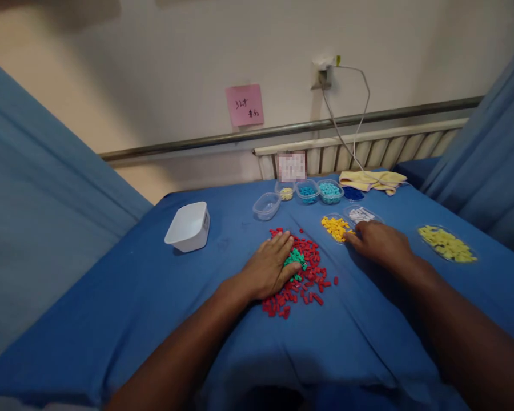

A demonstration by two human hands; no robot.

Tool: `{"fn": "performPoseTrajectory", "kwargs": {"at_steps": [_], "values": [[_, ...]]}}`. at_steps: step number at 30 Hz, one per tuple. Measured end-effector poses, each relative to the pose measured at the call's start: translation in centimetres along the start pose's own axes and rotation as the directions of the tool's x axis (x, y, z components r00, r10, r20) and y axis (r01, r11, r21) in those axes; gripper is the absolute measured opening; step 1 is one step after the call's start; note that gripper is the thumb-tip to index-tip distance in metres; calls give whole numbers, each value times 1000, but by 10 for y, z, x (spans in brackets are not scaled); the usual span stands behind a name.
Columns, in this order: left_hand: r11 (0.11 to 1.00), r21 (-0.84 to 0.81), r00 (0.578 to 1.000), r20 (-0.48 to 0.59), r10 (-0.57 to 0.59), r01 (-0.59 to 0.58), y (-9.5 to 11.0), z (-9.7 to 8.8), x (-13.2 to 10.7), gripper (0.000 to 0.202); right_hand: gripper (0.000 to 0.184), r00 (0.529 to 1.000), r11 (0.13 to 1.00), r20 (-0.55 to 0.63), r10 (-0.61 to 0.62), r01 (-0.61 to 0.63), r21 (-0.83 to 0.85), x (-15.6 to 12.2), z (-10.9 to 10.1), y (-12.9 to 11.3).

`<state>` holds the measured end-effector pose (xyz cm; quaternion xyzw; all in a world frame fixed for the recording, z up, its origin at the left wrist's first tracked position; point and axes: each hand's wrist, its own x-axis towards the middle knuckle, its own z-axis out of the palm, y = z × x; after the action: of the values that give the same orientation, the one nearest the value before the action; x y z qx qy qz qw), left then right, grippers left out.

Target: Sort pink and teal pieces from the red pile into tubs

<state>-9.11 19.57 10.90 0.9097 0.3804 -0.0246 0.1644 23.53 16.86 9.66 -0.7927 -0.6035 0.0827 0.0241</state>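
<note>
My left hand [270, 264] lies flat, fingers spread, on a heap of small red beads [309, 279] with a clump of green beads [296, 258] just past my fingertips. My right hand [379, 241] rests on the blue cloth with its fingers curled together, fingertips touching the clear dish of orange-yellow beads [334, 227]. A clear dish of white beads [361, 214] sits just beyond that hand. What, if anything, the right fingers pinch is hidden.
A white square tub [189, 226] stands left. An empty clear cup [266, 205], cups of pale beads [286, 192] and teal beads [329, 192] line the back. A dish of yellow beads [448, 243] sits right, a yellow cloth [372, 180] behind. Blue cloth table [154, 297].
</note>
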Motion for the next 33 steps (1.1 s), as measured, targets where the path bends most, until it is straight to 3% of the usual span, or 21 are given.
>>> {"fn": "performPoseTrajectory", "kwargs": {"at_steps": [6, 11, 14, 17, 20, 26, 30, 33], "values": [[1000, 29, 999, -44, -6, 7, 4, 4, 20, 97, 46, 998, 991, -58, -5, 13, 133, 6, 16, -3], [999, 32, 998, -55, 27, -25, -7, 9, -10, 94, 48, 997, 985, -72, -35, 47, 169, 6, 23, -7], [995, 48, 994, -75, -82, 86, -22, 8, -27, 94, 55, 997, 990, -50, -52, 57, 126, 1, 20, -8], [986, 26, 981, -108, -161, 165, -27, 5, -28, 95, 75, 997, 996, -45, -59, 62, 69, -5, 17, -16], [994, -9, 984, -141, -109, 109, -10, 8, -14, 92, 88, 990, 995, -96, -100, 98, -27, -9, 19, -28], [983, 9, 980, -72, 184, -184, 32, 29, 1, 92, 79, 973, 987, -167, -158, 158, -12, -1, 33, -31], [987, 47, 985, -78, 155, -151, 24, 27, -17, 90, 79, 945, 977, -260, -196, 210, 27, 1, 39, -21], [996, 69, 991, -121, 65, -56, 3, 18, -30, 88, 78, 884, 948, -373, -283, 317, 33, -5, 37, -21]]}}
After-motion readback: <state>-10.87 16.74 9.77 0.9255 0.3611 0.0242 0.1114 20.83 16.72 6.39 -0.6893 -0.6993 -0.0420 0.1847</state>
